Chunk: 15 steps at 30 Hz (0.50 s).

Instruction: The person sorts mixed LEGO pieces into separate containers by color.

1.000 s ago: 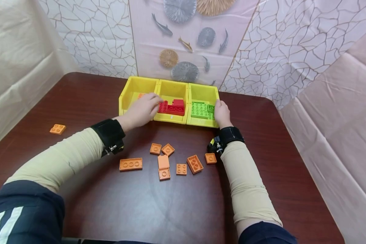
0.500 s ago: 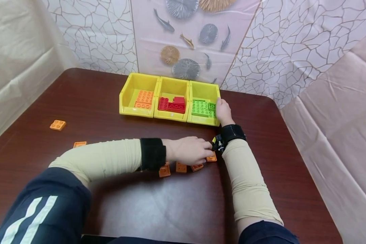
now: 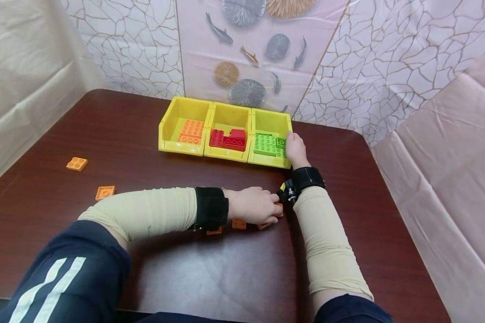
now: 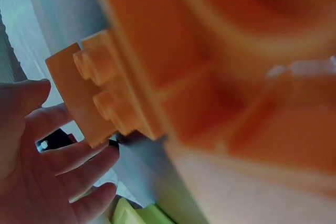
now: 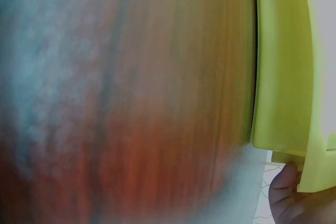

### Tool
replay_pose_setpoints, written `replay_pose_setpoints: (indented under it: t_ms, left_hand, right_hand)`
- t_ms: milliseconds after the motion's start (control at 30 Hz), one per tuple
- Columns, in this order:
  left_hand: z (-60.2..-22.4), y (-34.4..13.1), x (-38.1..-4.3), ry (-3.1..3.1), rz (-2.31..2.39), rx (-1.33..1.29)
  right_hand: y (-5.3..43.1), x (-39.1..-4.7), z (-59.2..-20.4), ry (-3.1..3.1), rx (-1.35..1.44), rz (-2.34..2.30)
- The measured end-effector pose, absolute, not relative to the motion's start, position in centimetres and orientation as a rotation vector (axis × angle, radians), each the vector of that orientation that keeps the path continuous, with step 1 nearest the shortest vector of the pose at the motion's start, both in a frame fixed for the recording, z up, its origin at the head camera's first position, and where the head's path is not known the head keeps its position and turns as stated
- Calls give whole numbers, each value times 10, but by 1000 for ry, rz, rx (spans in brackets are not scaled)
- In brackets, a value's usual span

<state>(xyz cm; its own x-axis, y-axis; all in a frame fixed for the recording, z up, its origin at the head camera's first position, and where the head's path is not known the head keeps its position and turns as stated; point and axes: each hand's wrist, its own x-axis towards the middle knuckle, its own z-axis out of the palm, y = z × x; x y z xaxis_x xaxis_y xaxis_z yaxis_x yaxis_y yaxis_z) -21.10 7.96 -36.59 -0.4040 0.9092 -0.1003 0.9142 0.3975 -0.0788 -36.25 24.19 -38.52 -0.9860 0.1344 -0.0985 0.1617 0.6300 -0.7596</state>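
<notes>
My left hand (image 3: 253, 205) reaches across the table, palm down, with its fingertips at an orange toy brick (image 3: 279, 210). In the left wrist view the thumb and fingers stand apart beside an orange brick (image 4: 79, 95), without a visible pinch. More orange bricks lie under or beside this hand, such as a small one (image 3: 239, 224) and another (image 3: 264, 225); the forearm partly hides others. My right hand (image 3: 297, 148) grips the right side of the yellow bin (image 3: 268, 162) that holds green bricks (image 3: 265, 144). Its thumb (image 5: 286, 179) shows at the rim in the right wrist view.
Two more yellow bins adjoin it: the middle one (image 3: 226, 154) with red bricks (image 3: 233, 142), the left one (image 3: 178, 147) with orange bricks (image 3: 191, 130). Single orange bricks lie at left, one farther out (image 3: 77, 163), one near the left forearm (image 3: 105, 193). A patterned cloth (image 3: 248, 58) hangs behind.
My left hand has come from over the left and middle bins, down and right to the loose orange bricks, its forearm now covering several. The right hand stays on the bin.
</notes>
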Motion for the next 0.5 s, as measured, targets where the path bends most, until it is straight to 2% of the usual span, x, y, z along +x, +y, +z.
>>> replay_pose_setpoints:
  t_ms: [500]
  left_hand:
    - [-370,44,-229,2669,79,1491]
  right_hand:
    - [241,-360,-386,2793,253,-1313]
